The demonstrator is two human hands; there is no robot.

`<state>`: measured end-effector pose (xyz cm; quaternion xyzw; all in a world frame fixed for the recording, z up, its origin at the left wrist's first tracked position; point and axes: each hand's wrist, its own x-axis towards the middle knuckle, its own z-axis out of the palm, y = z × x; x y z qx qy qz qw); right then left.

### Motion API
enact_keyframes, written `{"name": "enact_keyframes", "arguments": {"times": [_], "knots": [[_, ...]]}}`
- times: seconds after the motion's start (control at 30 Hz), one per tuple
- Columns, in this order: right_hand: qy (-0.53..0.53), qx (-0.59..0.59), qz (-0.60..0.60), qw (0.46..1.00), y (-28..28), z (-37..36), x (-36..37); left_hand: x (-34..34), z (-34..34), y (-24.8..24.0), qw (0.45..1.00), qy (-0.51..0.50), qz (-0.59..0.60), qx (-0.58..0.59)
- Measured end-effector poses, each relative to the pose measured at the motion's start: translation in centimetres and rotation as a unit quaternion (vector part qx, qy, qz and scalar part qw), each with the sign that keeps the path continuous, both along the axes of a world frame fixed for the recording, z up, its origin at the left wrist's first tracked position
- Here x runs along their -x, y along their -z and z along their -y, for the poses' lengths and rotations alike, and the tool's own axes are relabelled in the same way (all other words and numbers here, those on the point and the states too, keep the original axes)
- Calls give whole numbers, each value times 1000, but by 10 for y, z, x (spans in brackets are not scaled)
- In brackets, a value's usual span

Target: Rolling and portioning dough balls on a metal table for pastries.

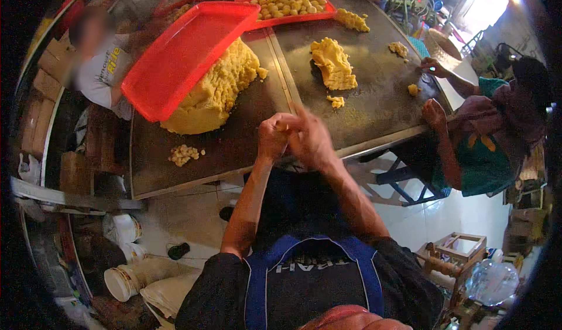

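My two hands meet above the near edge of the metal table. My left hand is closed, its fingers curled in; whatever it grips is mostly hidden, with a small pale bit at the fingers. Against it, my right hand is smeared by motion, one finger pointing away from me. Beyond them lies a lump of yellow dough, with a small scrap of dough beside it. A big block of yellow dough stands to the left, partly under a tilted red tray. Nearer sits a little heap of pale pieces.
At the far side a red tray holds many yellow balls, beside more dough. A person in green works at the right; another in a white shirt stands left. White buckets and a wooden stool are behind.
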<state>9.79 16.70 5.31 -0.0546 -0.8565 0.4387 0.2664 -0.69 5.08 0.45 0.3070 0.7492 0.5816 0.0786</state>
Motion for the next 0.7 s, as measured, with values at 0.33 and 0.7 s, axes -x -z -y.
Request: {"name": "enact_keyframes", "arguments": {"times": [0.33, 0.7], "knots": [[148, -192, 113, 964, 2, -123, 12, 9, 5, 10, 982, -8, 182, -54], [134, -331, 124, 926, 15, -128, 19, 11, 6, -34, 980, -8, 165, -111]]}}
